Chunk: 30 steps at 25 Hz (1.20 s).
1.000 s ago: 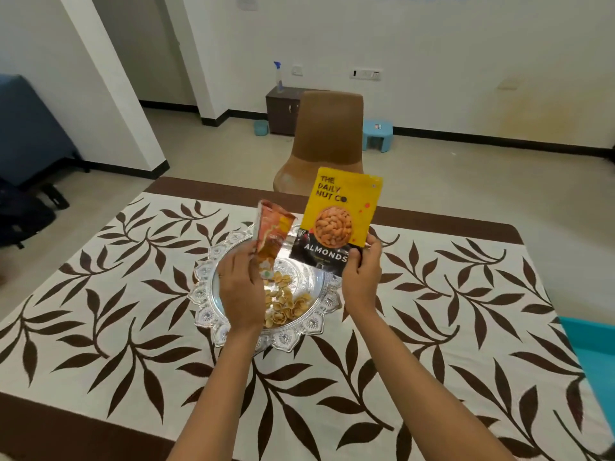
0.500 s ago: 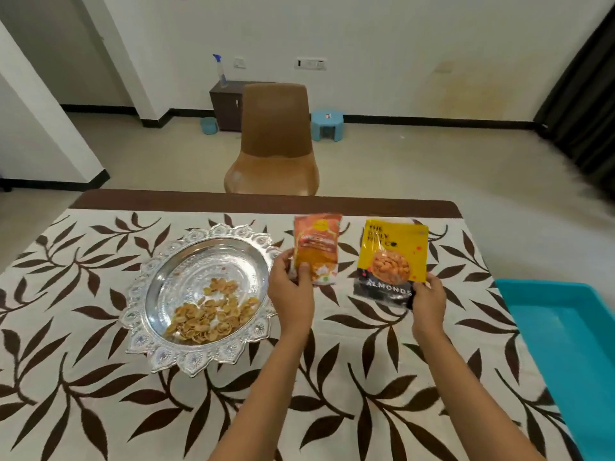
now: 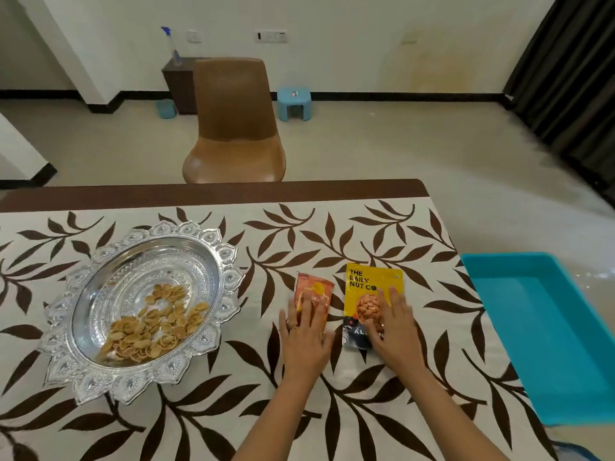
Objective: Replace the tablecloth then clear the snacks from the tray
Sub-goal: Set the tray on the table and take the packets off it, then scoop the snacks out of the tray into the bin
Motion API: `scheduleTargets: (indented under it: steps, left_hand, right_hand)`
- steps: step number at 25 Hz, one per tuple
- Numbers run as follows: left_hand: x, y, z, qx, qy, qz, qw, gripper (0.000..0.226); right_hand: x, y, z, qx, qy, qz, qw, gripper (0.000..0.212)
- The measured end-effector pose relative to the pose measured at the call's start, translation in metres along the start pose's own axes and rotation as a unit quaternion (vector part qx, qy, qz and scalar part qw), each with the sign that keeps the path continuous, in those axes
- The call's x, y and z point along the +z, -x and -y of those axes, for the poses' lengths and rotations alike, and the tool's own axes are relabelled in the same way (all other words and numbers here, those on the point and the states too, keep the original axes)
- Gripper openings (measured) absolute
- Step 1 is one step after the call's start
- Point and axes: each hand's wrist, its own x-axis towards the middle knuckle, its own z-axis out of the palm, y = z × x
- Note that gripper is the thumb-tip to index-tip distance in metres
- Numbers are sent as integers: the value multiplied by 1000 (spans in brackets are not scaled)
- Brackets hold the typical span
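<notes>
Both flat palms rest unclosed, left hand [image 3: 304, 341] on the orange pouch [image 3: 314, 294], right hand [image 3: 394, 327] on the almonds [image 3: 364, 287], at 3 o'clock from the tray [image 3: 229, 261]; light, crinkly, slick packets, probably best pinched by an edge.

Two snack packets, orange packet [image 3: 314, 294] and yellow almond packet [image 3: 369, 294], lie mid-frame; one silver tray [image 3: 66, 314] at left, one chair [image 3: 234, 128] above, one blue bin [image 3: 549, 327] at right.

Two bare, sleeveless forearms, a ring [image 3: 294, 326] on one finger of the left hand [image 3: 306, 337].
</notes>
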Motion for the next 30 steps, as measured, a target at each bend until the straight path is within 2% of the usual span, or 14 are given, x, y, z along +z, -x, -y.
scheduleTargets:
  steps: [2, 5, 8, 9, 11, 12, 14, 15, 16, 17, 20, 22, 25, 30]
  left_hand:
    - [5, -3, 1, -20, -29, 65, 997, 77]
    - [-5, -11, 0, -30, -35, 142, 989, 89]
    - [-28, -11, -2, -30, 32, 137, 990, 82]
    - [-40, -8, -4, -23, 61, 101, 993, 76]
    - [-70, 2, -10, -2, 145, -21, 989, 60]
    - [-89, 6, -11, 4, 175, -94, 980, 52]
    - [-132, 13, 2, 2, 150, -272, 951, 37]
    - [-153, 16, 19, -18, 110, -343, 933, 32]
    - [-170, 19, 44, -63, 68, -380, 920, 30]
    - [-184, 24, 68, -127, 33, -384, 914, 34]
    - [-205, 47, 137, -332, -5, -263, 906, 48]
    - [-209, 63, 163, -404, -26, -184, 896, 42]
    - [-203, 72, 179, -387, -76, -152, 906, 29]
    - [-190, 77, 188, -312, 26, -250, 916, 18]
  right_hand:
    - [20, -1, -1, -43, 48, 65, 996, 88]
    - [29, -1, -6, -33, 79, 91, 992, 100]
    - [17, -1, 5, -30, 58, 62, 996, 95]
    - [10, -2, 19, -29, 12, 32, 999, 91]
    - [-11, -6, 68, -42, -112, -46, 992, 76]
    - [-21, -8, 99, -58, -174, -82, 980, 64]
    - [-36, -14, 163, -128, -253, -113, 952, 47]
    - [-39, -17, 195, -179, -264, -96, 943, 45]
    - [-37, -19, 225, -235, -255, -54, 936, 46]
    - [-33, -21, 251, -288, -229, 6, 930, 49]
    - [-5, -28, 305, -411, -33, 138, 900, 66]
    - [11, -31, 325, -428, 118, 178, 878, 76]
    - [26, -32, 339, -404, 188, 238, 863, 87]
    - [42, -18, 361, -468, 85, 323, 818, 78]
